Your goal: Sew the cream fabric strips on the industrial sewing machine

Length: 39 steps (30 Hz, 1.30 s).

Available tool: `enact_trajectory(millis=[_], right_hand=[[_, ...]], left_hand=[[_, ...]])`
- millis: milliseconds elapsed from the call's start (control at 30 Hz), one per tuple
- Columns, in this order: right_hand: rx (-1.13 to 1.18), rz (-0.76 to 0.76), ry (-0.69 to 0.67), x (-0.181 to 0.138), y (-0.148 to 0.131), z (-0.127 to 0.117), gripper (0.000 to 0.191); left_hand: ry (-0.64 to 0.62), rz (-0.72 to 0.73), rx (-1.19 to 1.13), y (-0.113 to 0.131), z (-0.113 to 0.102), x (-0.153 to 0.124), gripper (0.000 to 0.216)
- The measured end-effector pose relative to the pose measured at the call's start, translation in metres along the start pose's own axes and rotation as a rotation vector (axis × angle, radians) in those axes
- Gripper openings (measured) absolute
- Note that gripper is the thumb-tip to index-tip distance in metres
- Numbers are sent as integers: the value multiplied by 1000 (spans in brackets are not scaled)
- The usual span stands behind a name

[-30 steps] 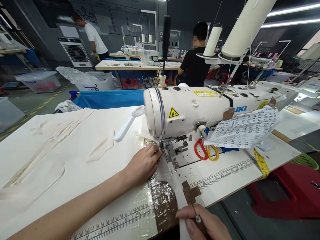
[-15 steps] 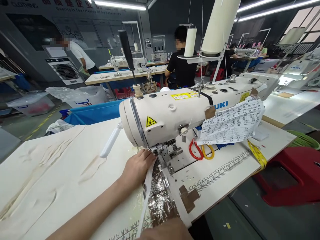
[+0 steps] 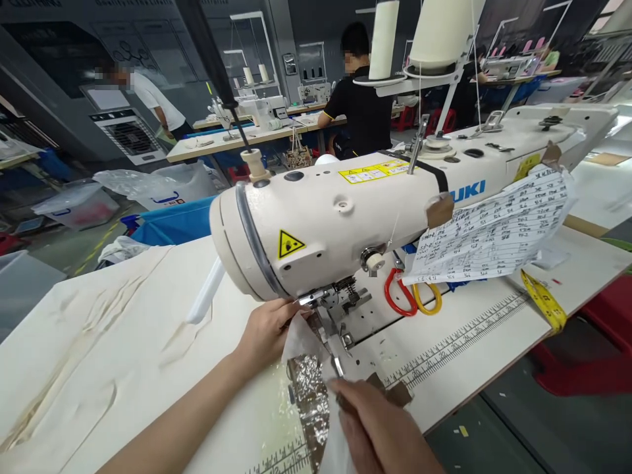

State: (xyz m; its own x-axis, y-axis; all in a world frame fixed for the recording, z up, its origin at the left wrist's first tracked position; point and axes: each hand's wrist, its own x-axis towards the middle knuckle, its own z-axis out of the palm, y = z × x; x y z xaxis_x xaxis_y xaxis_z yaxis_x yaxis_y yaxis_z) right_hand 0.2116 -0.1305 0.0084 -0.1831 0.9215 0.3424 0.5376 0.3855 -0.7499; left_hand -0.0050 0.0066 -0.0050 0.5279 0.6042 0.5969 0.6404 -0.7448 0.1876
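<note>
A white sewing machine (image 3: 316, 224) fills the middle, its presser foot and needle parts (image 3: 336, 299) low at the front. Close against these parts, my left hand (image 3: 264, 329) has its fingers pinched on the far end of a strip of white fabric (image 3: 300, 339); its fingertips are partly hidden under the machine head. The fabric runs toward me over shiny brown tape (image 3: 311, 395) on the table. Nearer to me, my right hand (image 3: 380, 421) is closed round the near part of the fabric, thumb and finger pressed together.
Red and yellow-handled scissors (image 3: 403, 299) lie right of the needle area, below a handwritten sheet (image 3: 488, 230). A yellow tape measure (image 3: 543, 299) hangs over the table edge. Loose cream fabric (image 3: 83, 342) spreads on the left. Thread cones (image 3: 437, 36) stand above; co-workers (image 3: 360, 99) are behind.
My right hand has come up from the bottom edge toward the machine, and the fabric now bows wider between my hands. My left hand stays by the needle. The view has moved closer.
</note>
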Motion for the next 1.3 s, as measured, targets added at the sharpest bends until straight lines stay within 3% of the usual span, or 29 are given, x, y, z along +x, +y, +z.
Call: enact_trajectory(millis=[67,200,567,833,1067,1300], right_hand=[[-89,-82,53,13,12,2,35],[-299,-63,102,34,22,9,30],[-355,-61,25,47,19,17,25],[-440,-96,58,50,17,22,26],[-510,-153,117,49,18,26,31],[-503,-160,137,48,20,28,29]], left_hand=[[4,20,13,-1,0,0,20],[-16,21,38,-4,-1,-2,21],[-60,1,116,-4,1,-2,26],[-69,16,98,-6,1,-4,20],[-146,-53,38,-11,3,-8,16],[-187,-236,-25,-6,2,-6,19]])
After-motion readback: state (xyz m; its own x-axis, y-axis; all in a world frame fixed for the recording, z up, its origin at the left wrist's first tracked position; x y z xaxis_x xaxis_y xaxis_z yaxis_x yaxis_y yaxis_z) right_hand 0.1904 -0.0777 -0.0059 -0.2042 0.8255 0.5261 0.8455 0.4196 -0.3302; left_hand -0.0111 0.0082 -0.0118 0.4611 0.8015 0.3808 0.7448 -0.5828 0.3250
